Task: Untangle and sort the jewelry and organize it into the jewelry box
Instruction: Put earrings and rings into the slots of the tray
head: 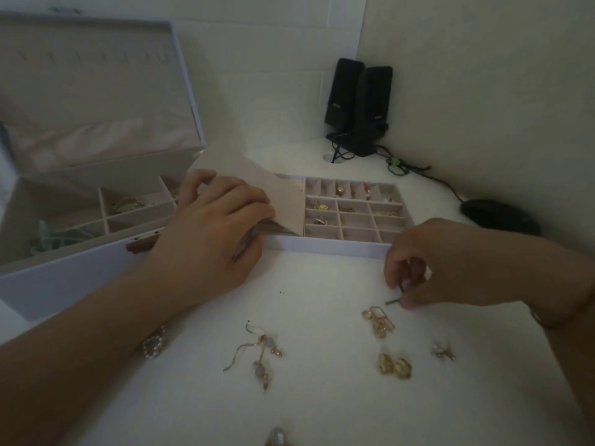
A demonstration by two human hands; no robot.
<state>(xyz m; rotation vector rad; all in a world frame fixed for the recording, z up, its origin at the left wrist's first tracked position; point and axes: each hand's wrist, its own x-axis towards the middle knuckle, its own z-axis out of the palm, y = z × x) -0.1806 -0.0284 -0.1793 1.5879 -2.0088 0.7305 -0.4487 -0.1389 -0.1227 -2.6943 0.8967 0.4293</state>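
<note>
The white jewelry box [64, 278] stands open at the left, with gold pieces and a green item in its compartments. Beside it lies a divided tray [331, 247] holding several small pieces. My left hand [212, 233] holds up a beige flap [257, 185] over the tray's left part. My right hand [450, 268] pinches a small dark pin [394, 300] just above the table. Loose on the white table lie a gold chain cluster [376, 320], rose-gold drop earrings [260, 352], gold chunky earrings [394, 365], a small sparkly earring [443, 350] and a pearl ring [154, 342].
Two black speakers [357, 104] stand in the back corner with cables trailing right to a black mouse [495, 215]. Walls close the back and right side. Another pearl piece [277, 437] sits at the bottom edge.
</note>
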